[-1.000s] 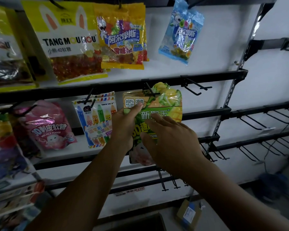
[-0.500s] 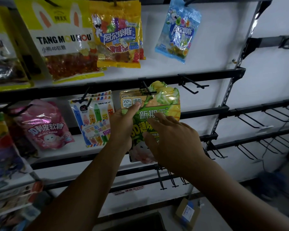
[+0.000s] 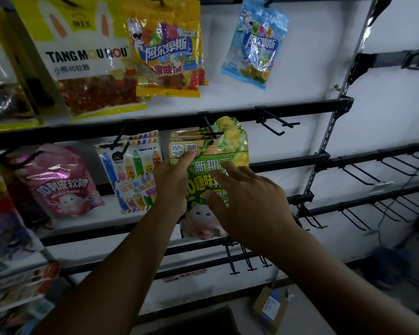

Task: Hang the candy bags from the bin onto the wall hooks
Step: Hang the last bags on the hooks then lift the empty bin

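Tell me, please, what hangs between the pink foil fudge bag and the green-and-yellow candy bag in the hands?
In the head view, a white crayon-print bag hangs there, between the pink foil fudge bag and the green-and-yellow candy bag.

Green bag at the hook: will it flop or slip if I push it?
Probably floppy: the green candy bag is a soft pouch, bulging unevenly near the hook. Its glossy film looks slippery, so the left hand pinching its upper edge seems wise. Likely light: the right hand steadies it with flat fingers alone.
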The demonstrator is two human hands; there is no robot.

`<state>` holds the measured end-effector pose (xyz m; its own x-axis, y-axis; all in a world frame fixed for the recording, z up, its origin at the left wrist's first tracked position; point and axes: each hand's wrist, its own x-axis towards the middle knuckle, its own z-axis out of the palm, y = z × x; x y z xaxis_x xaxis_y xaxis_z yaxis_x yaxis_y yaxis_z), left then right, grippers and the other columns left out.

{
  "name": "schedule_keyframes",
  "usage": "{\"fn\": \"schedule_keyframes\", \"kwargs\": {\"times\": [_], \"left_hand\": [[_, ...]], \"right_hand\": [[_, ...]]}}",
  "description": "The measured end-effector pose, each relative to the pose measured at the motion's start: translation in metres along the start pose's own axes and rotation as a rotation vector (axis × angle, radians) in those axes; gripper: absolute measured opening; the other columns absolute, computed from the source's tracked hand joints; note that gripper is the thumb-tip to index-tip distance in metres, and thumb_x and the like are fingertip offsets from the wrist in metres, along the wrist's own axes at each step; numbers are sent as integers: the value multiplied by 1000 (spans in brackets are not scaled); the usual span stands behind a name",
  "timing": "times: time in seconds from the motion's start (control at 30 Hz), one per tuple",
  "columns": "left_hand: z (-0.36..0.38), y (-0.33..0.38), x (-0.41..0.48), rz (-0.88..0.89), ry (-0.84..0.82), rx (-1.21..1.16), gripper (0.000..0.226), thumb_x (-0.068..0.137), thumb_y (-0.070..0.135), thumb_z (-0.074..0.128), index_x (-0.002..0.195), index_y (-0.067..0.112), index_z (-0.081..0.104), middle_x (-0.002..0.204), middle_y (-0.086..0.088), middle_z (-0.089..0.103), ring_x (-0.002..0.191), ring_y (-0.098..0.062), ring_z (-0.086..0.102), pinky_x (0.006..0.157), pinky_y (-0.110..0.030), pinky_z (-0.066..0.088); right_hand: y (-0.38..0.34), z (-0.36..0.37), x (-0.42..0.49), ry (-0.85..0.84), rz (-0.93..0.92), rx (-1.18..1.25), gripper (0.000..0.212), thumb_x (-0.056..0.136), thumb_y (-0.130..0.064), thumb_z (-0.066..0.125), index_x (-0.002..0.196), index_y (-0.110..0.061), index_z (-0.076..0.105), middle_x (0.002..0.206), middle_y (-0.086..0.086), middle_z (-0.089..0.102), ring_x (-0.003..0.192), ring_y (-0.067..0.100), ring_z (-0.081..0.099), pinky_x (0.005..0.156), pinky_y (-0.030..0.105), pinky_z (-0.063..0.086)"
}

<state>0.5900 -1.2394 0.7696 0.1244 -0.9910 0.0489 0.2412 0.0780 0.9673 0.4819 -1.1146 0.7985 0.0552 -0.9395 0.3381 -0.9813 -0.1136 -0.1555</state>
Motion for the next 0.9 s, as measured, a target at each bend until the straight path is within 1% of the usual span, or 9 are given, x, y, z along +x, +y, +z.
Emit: {"fn": "schedule_keyframes", "kwargs": {"times": [0.13,0.23,0.4,0.5,0.57,0.63,0.73,0.8,0.9], "left_hand": [[2,1,3,40,6,42,14,86,27,75,73,22,72,74,5,71,77,-12,69,67,-26,54],[4,0,6,48,29,86,23,87,28,74,70,16,66,63,7,64,56,2,62,50,-14,47],[-4,-6,9,74,39,198,45,81,44,76,56,16,52,65,-8,50,63,-16,52,61,-29,42],[-17,-10,10,143,2,293,49,80,50,75,65,5,61,60,-13,55,61,-18,55,63,-32,45],[-26,-12,8,203,-24,369,41,84,46,73,69,9,66,65,-12,64,64,-16,62,62,-29,48],[-36,-10,3,290,-30,491,32,87,43,70,67,20,63,63,1,63,62,-9,62,57,-23,48],[-55,-10,-2,373,-101,827,35,92,48,59,72,19,64,66,0,64,64,-18,62,54,-31,45],[-68,-8,-12,377,-167,1158,34,95,49,53,80,20,66,73,2,64,70,-19,62,55,-29,40],[-92,-8,-30,471,-158,1388,27,98,45,49,96,24,66,90,5,67,87,-19,62,64,-28,39]], "right_hand": [[3,4,5,-28,20,-12,49,101,-51,32,145,-29,37,157,-6,29,139,19,35,100,39,41],[5,9,9,-52,30,-33,49,101,-51,32,145,-28,36,157,-6,28,140,19,33,101,39,40],[5,17,16,-65,45,-42,50,101,-51,33,146,-28,35,157,-4,28,141,20,32,102,40,40],[4,22,18,-62,49,-52,50,101,-50,33,144,-27,37,156,-4,29,140,21,34,101,40,40],[2,25,18,-59,46,-59,49,101,-50,33,142,-25,39,156,-2,30,139,22,35,101,39,40],[-2,29,19,-68,46,-65,48,100,-49,34,142,-25,39,156,-2,30,139,23,35,102,40,39],[-9,36,20,-88,56,-68,48,100,-48,33,142,-24,38,156,0,28,141,24,32,105,43,37],[-16,40,21,-98,57,-80,48,100,-48,32,142,-24,37,157,1,26,142,26,29,107,44,36],[-27,48,19,-134,77,-74,49,101,-48,33,143,-24,35,158,2,23,143,28,29,109,47,34]]}}
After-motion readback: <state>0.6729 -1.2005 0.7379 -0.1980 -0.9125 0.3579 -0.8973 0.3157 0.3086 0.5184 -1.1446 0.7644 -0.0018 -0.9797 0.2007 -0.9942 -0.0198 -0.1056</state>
